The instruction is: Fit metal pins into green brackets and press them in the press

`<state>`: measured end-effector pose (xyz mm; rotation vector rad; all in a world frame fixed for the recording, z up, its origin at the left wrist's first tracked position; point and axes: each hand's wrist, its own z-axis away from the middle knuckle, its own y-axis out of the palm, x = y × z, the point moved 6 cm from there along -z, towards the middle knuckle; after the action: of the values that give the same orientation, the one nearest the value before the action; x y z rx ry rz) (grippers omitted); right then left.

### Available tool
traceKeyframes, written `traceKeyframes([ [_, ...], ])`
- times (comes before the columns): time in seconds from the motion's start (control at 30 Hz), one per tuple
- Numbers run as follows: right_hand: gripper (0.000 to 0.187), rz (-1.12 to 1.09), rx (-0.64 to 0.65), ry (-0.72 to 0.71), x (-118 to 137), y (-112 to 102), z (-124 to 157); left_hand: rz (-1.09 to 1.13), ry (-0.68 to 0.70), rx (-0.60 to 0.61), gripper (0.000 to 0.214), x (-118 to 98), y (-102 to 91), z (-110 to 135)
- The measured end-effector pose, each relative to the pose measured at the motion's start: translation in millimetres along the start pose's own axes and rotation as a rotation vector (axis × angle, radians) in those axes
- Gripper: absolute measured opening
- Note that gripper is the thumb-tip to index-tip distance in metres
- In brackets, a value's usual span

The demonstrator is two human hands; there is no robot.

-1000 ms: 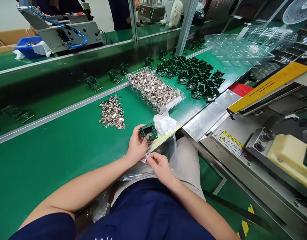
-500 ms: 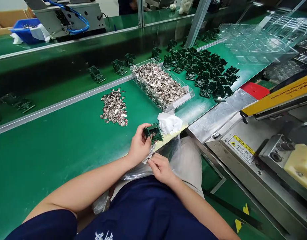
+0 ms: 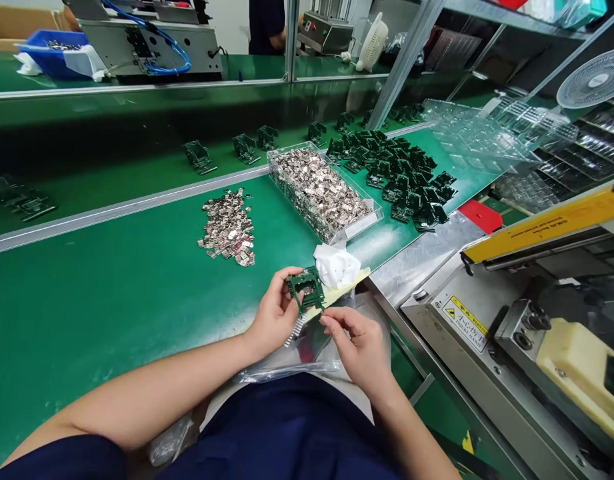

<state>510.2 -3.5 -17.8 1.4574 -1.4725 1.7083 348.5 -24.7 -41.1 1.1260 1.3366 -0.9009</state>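
My left hand (image 3: 275,313) is closed on a dark green plastic housing (image 3: 307,291) with a square opening in its middle. A pale ribbed strip of small parts (image 3: 294,331) hangs down beneath the same hand. My right hand (image 3: 359,343) pinches thumb and forefinger together at the housing's lower right corner; what lies between the fingertips is too small to make out. A crumpled white cloth (image 3: 337,265) lies just beyond the housing, by a yellow sheet (image 3: 349,288) at the table edge.
A clear box of small metal pieces (image 3: 369,225) stands on the green table (image 3: 111,287). To its left lies a loose pile of metal pieces (image 3: 229,227). Many dark green housings (image 3: 397,173) are heaped behind it. A machine with a warning label (image 3: 465,323) stands at right.
My right hand has moved from the strip up and right to the housing's lower right corner. My left hand still holds the housing. The camera view has shifted.
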Motion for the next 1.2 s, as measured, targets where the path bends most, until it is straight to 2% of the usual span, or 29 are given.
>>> traceKeyframes([
  [0.1, 0.013, -0.042, -0.088, -0.081, 16.3, 0.6, -9.6, -0.059, 0.060, 0.032, 0.035, -2.2, 0.4, 2.9],
  [0.2, 0.011, -0.043, -0.192, -0.117, 19.6, 6.2, -14.8, -0.067, 0.074, 0.046, 0.035, -3.1, 1.8, 4.4],
  [0.47, 0.015, 0.064, -0.264, -0.112, 19.6, 19.8, -15.1, -0.070, 0.079, 0.090, 0.038, -4.6, 6.5, 10.8],
  [0.6, 0.019, -0.030, -0.275, -0.018, 12.6, 22.2, -16.9, -0.103, 0.093, 0.073, 0.036, -2.3, 6.0, 14.2],
  [0.73, 0.027, -0.295, -0.269, 0.085, 0.8, 21.8, -19.9, -0.105, 0.113, 0.084, 0.036, -5.3, 5.7, 14.1],
  [0.8, 0.025, -0.407, -0.210, 0.083, -1.7, 16.9, -19.6, -0.104, 0.116, 0.099, 0.038, -8.6, 6.2, 12.6],
  [0.87, 0.017, -0.412, -0.143, 0.027, 0.3, 3.0, -14.9, -0.128, 0.102, 0.116, 0.039, -11.3, 9.5, 12.0],
  [0.9, 0.026, -0.367, -0.116, -0.028, 3.6, -7.7, -9.9, -0.144, 0.091, 0.131, 0.039, -12.6, 13.5, 12.6],
  [0.97, 0.054, -0.212, -0.072, -0.168, 14.2, -33.1, 6.1, -0.167, 0.059, 0.209, 0.039, -14.8, 29.1, 15.7],
  [1.03, 0.068, -0.053, -0.063, -0.298, 25.1, -61.5, 28.8, -0.178, 0.035, 0.364, 0.040, -18.0, 55.6, 19.1],
  [1.1, 0.068, 0.031, -0.124, -0.368, 29.8, -94.0, 55.5, -0.178, 0.029, 0.595, 0.043, -23.2, 92.1, 20.2],
  [1.2, 0.064, 0.038, -0.351, -0.295, 16.9, -149.7, 105.5, -0.146, 0.068, 0.972, 0.048, -40.2, 161.0, 18.9],
])
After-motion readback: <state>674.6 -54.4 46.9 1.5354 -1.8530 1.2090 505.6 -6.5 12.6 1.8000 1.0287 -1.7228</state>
